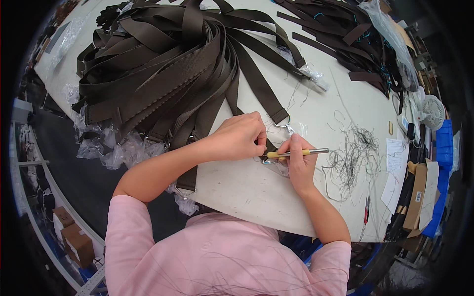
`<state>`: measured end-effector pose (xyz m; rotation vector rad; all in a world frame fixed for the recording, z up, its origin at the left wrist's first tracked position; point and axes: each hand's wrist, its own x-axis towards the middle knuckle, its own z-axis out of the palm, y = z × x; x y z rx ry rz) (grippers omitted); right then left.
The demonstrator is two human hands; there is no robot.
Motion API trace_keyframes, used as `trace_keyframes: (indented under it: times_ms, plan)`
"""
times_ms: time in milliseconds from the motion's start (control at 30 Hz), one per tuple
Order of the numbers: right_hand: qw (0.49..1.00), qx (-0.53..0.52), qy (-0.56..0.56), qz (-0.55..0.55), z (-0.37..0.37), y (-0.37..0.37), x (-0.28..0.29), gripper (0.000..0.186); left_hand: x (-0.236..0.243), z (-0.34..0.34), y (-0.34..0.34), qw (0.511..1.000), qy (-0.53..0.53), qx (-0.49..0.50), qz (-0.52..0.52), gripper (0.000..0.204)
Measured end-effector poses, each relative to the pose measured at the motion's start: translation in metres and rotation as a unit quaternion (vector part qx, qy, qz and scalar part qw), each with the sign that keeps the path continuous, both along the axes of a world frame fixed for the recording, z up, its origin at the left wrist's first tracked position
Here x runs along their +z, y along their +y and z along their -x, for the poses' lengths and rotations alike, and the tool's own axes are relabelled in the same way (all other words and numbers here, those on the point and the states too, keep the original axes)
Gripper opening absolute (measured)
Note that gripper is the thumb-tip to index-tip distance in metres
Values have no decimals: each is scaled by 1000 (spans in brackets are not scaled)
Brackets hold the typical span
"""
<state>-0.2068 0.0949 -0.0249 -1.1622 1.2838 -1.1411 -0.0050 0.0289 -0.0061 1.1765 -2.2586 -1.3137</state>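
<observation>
My right hand (299, 160) grips a pen-like tool with a yellow body and a silver metal end (317, 151). It also lies against the end of a dark brown webbing strap (268, 157), which has a metal buckle in clear plastic. Just left of it, my left hand (239, 136) is closed in a pinch; whatever is between its fingertips is hidden. Above both hands, another strap (256, 79) ends in a metal hook with a plastic wrap. A big heap of brown straps (163, 64) covers the left and far part of the table.
Loose dark threads (353, 158) lie tangled on the white table (237, 190) to the right. A second pile of dark straps (340, 34) sits at the far right. Beyond are papers (394, 167), a red pen-like tool (366, 212), a small white fan (433, 111) and cardboard (418, 195).
</observation>
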Motion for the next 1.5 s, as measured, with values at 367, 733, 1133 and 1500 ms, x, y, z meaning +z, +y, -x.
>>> trace_keyframes:
  times_ms: [367,733,1133,1500]
  plan:
    - [999,6,36,11,-3,-1,6,45,0,-1,-1,1000,-3,-12,6,10]
    - [999,5,46,11,-3,-2,5,46,1,-1,-1,1000,-11,-14,8,11]
    - [1000,-10,10,1,0,-2,3,46,-1,-1,-2,1000,23,-2,-16,10]
    - [999,5,38,-2,-1,-2,4,47,-1,0,-2,1000,12,0,-13,11]
